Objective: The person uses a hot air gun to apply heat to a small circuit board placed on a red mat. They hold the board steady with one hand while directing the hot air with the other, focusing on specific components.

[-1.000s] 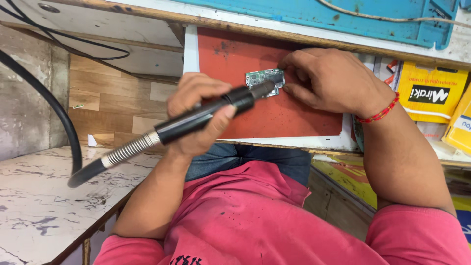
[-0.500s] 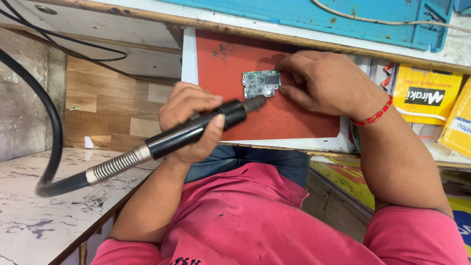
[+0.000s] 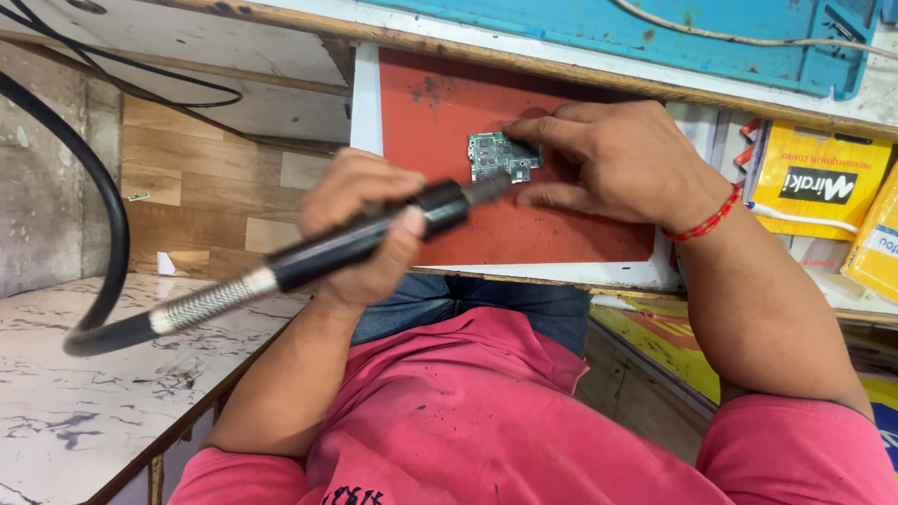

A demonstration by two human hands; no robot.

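The circuit board [image 3: 503,156] lies flat on the red mat [image 3: 561,234], near the mat's upper middle. It is small, green-grey, with tiny parts on its face. My right hand [image 3: 622,164] holds it down: the forefinger is pressed along its top edge, another finger lies just beside its lower right corner, and the rest of the fingers are curled loosely on the mat. A red thread band [image 3: 706,220] circles that wrist.

My left hand [image 3: 360,229] is wrapped tight around the black handpiece [image 3: 365,238] of a rotary tool, thumb on top. The tip [image 3: 486,190] points at the board's lower edge; I cannot tell whether it touches. Behind my fist the handpiece runs into a ribbed metal collar [image 3: 201,304] and then a thick black hose [image 3: 103,196] that loops up to the left.

The mat sits on a white board [image 3: 367,93] that juts from under the counter [image 3: 561,70] edge. A blue mat [image 3: 655,37] covers the counter top, a pale cable [image 3: 748,37] lying across it.

To the right, beside my wrist, stand yellow flat packages [image 3: 814,182], each with a black label panel; another yellow one [image 3: 879,252] leans at the frame edge. Below them lies a yellow and green printed sheet [image 3: 655,337].

To the left is a white marbled slab [image 3: 75,421], with wood-pattern panels [image 3: 206,187] behind it. My pink shirt [image 3: 486,411] fills the bottom.
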